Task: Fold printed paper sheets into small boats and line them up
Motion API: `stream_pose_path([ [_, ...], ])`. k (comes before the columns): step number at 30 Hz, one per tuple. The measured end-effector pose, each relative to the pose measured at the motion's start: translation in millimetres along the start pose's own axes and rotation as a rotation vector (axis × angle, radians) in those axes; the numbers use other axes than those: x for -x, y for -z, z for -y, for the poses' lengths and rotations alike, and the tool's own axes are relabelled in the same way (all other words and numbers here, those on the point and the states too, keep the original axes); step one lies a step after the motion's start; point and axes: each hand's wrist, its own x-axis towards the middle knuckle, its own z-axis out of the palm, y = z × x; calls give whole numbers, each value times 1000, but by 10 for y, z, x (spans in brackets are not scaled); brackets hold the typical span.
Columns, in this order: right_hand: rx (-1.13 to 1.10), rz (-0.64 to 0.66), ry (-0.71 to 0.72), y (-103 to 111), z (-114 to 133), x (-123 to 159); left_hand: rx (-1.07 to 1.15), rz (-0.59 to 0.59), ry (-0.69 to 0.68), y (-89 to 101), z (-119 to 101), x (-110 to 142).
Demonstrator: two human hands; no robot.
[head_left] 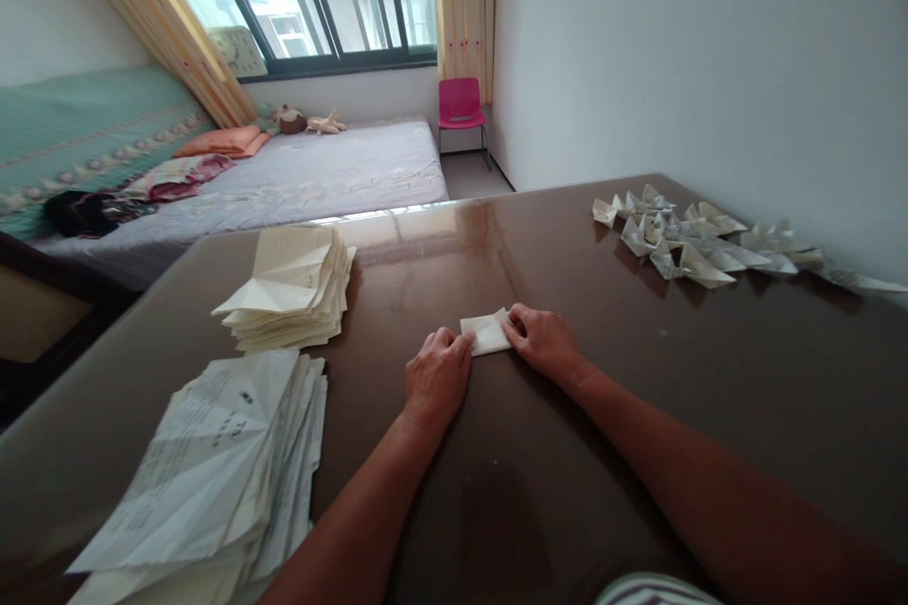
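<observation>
A small folded piece of off-white paper (488,333) lies on the brown table (497,406) between my two hands. My left hand (438,371) grips its left edge with the fingers closed. At the right edge, my right hand (545,340) pinches the paper between thumb and fingers. The fingertips partly cover both ends of it. To the left sits a stack of cream creased sheets (290,288), and nearer to me lies a stack of printed creased sheets (205,454). Several folded paper pieces (673,236) with pointed corners are gathered at the table's far right.
Beyond the table stands a bed (355,161) with an orange pillow (223,142) and soft toys. A pink chair (461,104) is in the far corner, by the curtain (466,9). A white wall (695,57) runs along the right side.
</observation>
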Motion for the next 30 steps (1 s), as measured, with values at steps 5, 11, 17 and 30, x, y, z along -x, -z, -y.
stream_pose_path([
  [5, 8, -3, -5, -3, 13, -8, -52, -61, -51, -4, -2, 0],
  [11, 2, -20, -10, 3, 38, -6, -34, -133, -323, -65, 23, 5],
  [17, 0, -38, 4, -23, 37, -6, -116, -112, -362, -125, -85, 132],
  [30, 98, -3, 593, 229, 139, 304, -142, -50, -310, -72, -155, 176],
])
